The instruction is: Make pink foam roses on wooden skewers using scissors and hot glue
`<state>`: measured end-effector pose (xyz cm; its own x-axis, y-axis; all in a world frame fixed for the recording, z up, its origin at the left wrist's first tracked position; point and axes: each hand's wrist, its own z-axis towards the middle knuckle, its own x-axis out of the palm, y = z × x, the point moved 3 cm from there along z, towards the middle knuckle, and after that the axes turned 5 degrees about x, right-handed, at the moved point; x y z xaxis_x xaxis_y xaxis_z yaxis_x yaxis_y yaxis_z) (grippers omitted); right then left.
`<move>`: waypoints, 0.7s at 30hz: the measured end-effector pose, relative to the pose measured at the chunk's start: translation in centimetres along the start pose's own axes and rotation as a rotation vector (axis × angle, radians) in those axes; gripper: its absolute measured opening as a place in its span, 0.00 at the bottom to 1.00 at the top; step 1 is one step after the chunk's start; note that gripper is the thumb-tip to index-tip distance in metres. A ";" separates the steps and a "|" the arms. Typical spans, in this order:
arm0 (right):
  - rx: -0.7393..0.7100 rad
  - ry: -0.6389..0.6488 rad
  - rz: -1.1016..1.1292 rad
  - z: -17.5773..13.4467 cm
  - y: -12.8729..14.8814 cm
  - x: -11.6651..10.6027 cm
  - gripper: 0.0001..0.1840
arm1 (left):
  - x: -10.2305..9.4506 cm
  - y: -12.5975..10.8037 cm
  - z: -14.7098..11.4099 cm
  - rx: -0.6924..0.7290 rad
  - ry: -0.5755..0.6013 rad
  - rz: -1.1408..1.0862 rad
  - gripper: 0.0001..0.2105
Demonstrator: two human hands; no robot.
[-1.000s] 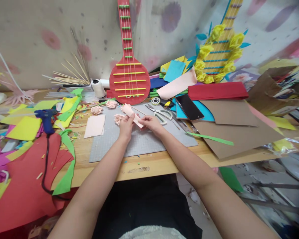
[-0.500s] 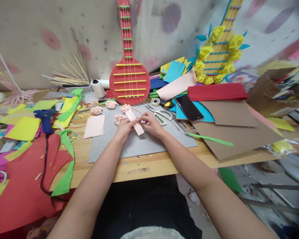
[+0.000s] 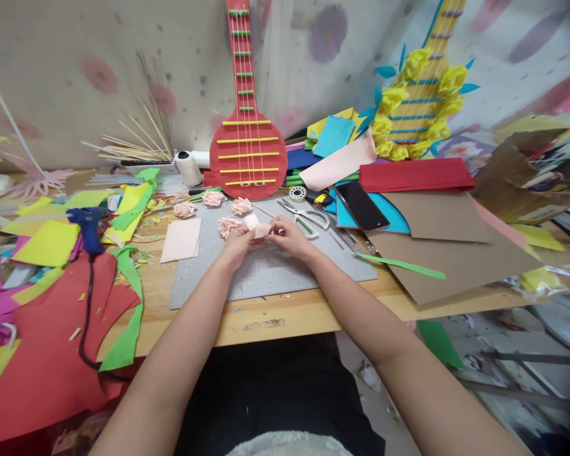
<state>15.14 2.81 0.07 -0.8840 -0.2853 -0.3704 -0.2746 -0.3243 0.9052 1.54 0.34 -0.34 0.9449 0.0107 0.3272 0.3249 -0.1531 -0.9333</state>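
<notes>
Above the grey cutting mat (image 3: 266, 273), my left hand (image 3: 238, 247) is closed on a pale pink paper strip (image 3: 262, 230). The strip is bent over, with one end folded back towards the middle. My right hand (image 3: 289, 237) pinches the same strip at its right side, fingertips close to those of the left. Several pink paper roses (image 3: 241, 206) lie just beyond and to the left of my hands. A small stack of pale pink paper sheets (image 3: 180, 240) sits at the mat's left edge. Scissors with pale handles (image 3: 308, 218) rest right of my hands.
A blue glue gun (image 3: 89, 227) stands at the left among coloured paper scraps. Behind the mat leans a red paper lute (image 3: 248, 155). To the right are a phone (image 3: 362, 206), brown cardboard (image 3: 446, 266) and a red folded sheet (image 3: 417, 174).
The pink paper strip was stretched out straight and slanting between my hands; now it is folded over. My hands stay in nearly the same place.
</notes>
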 end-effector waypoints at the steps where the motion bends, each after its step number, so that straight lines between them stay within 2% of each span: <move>1: 0.006 -0.005 0.005 0.0 -0.1 0.0 0.06 | 0.0 0.1 0.0 0.007 0.002 0.007 0.08; 7: 0.060 -0.034 -0.005 0.0 -0.1 -0.2 0.05 | 0.4 0.1 -0.2 0.003 0.037 0.047 0.11; 16: 0.254 -0.026 0.128 0.0 -0.3 0.2 0.10 | 0.3 0.1 -0.1 -0.008 0.021 0.048 0.08; 21: 0.259 -0.011 0.202 -0.1 -0.2 0.3 0.09 | 0.2 0.2 0.0 -0.005 -0.009 0.023 0.06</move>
<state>14.95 2.67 -0.26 -0.9340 -0.3101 -0.1774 -0.1795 -0.0218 0.9835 1.76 0.35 -0.49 0.9523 0.0160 0.3047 0.3033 -0.1583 -0.9396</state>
